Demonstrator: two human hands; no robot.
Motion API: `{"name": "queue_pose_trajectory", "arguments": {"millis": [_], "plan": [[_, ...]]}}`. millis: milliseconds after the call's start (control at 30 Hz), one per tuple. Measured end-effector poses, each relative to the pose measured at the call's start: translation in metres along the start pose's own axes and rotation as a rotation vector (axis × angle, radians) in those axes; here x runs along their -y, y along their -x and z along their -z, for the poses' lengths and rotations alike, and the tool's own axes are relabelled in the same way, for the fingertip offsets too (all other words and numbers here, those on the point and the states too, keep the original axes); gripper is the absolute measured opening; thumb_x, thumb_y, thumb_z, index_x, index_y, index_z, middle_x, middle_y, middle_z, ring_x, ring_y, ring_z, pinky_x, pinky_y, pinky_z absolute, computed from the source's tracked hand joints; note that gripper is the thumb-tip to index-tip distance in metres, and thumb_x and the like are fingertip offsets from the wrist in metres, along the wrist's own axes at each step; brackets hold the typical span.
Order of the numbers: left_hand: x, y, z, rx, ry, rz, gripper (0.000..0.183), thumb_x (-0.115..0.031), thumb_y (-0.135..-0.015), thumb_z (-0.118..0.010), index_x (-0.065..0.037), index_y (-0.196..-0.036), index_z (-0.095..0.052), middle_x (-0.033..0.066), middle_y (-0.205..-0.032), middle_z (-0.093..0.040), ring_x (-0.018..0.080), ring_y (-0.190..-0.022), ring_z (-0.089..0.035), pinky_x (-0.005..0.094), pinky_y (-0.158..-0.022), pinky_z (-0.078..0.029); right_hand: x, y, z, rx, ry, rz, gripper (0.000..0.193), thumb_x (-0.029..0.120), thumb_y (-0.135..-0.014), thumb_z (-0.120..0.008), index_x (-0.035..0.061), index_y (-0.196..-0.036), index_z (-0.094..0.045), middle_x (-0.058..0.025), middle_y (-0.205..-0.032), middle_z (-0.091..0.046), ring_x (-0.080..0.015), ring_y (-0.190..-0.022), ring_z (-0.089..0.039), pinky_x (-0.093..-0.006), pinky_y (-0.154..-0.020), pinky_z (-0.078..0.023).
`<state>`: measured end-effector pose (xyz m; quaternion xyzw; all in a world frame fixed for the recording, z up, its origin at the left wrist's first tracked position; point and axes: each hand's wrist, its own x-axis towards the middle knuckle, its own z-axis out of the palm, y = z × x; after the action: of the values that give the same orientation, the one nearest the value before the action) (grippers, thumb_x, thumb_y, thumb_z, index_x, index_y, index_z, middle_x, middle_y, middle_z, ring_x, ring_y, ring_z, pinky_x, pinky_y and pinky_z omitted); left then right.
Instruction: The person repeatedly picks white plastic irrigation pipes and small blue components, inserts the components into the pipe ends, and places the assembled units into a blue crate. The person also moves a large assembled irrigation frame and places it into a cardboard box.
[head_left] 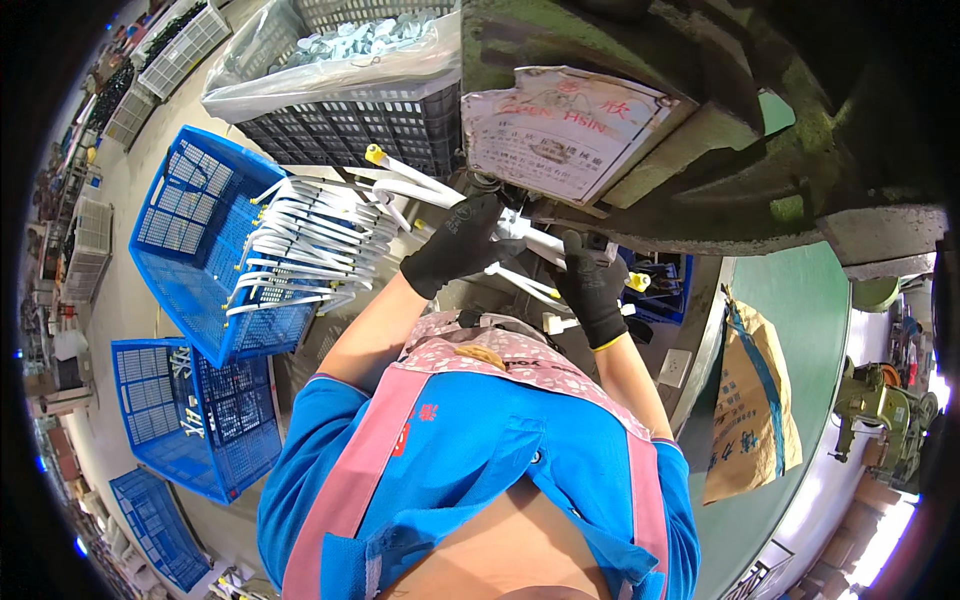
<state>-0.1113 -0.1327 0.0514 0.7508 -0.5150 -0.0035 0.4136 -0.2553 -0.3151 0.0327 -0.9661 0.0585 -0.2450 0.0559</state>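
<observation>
Both my hands wear black gloves and work under the head of a big green machine (660, 110). A white tubular metal frame (543, 241) with yellow end caps lies across the machine's work spot. My left hand (462, 243) closes round the frame's left part, its fingers close to the machine's tool. At the frame's right part, my right hand (592, 288) grips the tube with its thumb on top. The machine head hides part of the frame's far side. Left of my left hand, a row of similar white tube frames (315, 240) rests across a blue crate's edge.
A blue crate (180, 235) stands at the left, with further blue crates (150, 410) nearer me. Beyond my left hand is a black crate (350, 130) lined with plastic and holding small metal parts (365, 40). At the right, a paper sack (755, 400) lies on a green surface (790, 300).
</observation>
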Motion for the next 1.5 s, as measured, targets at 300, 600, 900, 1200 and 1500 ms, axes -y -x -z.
{"name": "queue_pose_trajectory", "arguments": {"millis": [300, 600, 900, 1200, 1500], "plan": [[0.02, -0.01, 0.003, 0.216, -0.104, 0.011, 0.061, -0.041, -0.069, -0.078, -0.004, -0.113, -0.058, 0.0157, -0.095, -0.061, 0.0356, -0.084, -0.06, 0.0443, -0.074, -0.048, 0.0, 0.004, -0.005, -0.062, 0.025, -0.012, 0.051, 0.03, -0.058, -0.081, 0.0178, -0.101, -0.058, -0.0084, -0.098, -0.061, -0.0321, -0.089, -0.06, -0.0461, -0.069, -0.048], [0.006, -0.006, -0.012, 0.074, -0.13, -0.033, 0.052, -0.035, -0.074, -0.075, -0.001, -0.109, -0.057, 0.0182, -0.097, -0.064, 0.0379, -0.087, -0.062, 0.0456, -0.074, -0.05, -0.002, 0.011, -0.013, -0.038, 0.168, -0.041, 0.047, 0.038, -0.066, -0.077, 0.0176, -0.105, -0.062, -0.0101, -0.098, -0.062, -0.0317, -0.088, -0.061, -0.0447, -0.067, -0.049], [0.084, -0.002, 0.074, 0.076, -0.499, 0.023, 0.045, -0.028, -0.065, -0.075, -0.007, -0.103, -0.062, 0.0133, -0.095, -0.063, 0.033, -0.095, -0.058, 0.0456, -0.084, -0.043, -0.012, 0.022, -0.013, 0.151, 0.144, -0.165, 0.049, 0.033, -0.065, -0.077, 0.0191, -0.108, -0.061, -0.0103, -0.099, -0.064, -0.0339, -0.09, -0.061, -0.0476, -0.075, -0.048], [0.107, 0.006, 0.063, 0.174, -0.683, -0.019, 0.019, -0.018, -0.068, -0.069, -0.012, -0.085, -0.063, 0.0086, -0.079, -0.063, 0.0306, -0.084, -0.061, 0.0447, -0.074, -0.046, 0.002, 0.001, -0.001, -0.008, 0.227, -0.149, 0.029, 0.03, -0.064, -0.073, 0.0135, -0.086, -0.064, -0.0086, -0.07, -0.063, -0.03, -0.065, -0.063, -0.044, -0.058, -0.048], [0.11, 0.005, 0.061, 0.088, -0.634, -0.056, 0.012, -0.015, -0.07, -0.064, -0.012, -0.081, -0.064, 0.0094, -0.077, -0.063, 0.0287, -0.081, -0.061, 0.0447, -0.075, -0.044, 0.007, 0.002, -0.001, 0.045, 0.214, -0.223, 0.029, 0.022, -0.057, -0.076, 0.0124, -0.081, -0.061, -0.0097, -0.073, -0.063, -0.031, -0.07, -0.063, -0.0431, -0.061, -0.048]]}}
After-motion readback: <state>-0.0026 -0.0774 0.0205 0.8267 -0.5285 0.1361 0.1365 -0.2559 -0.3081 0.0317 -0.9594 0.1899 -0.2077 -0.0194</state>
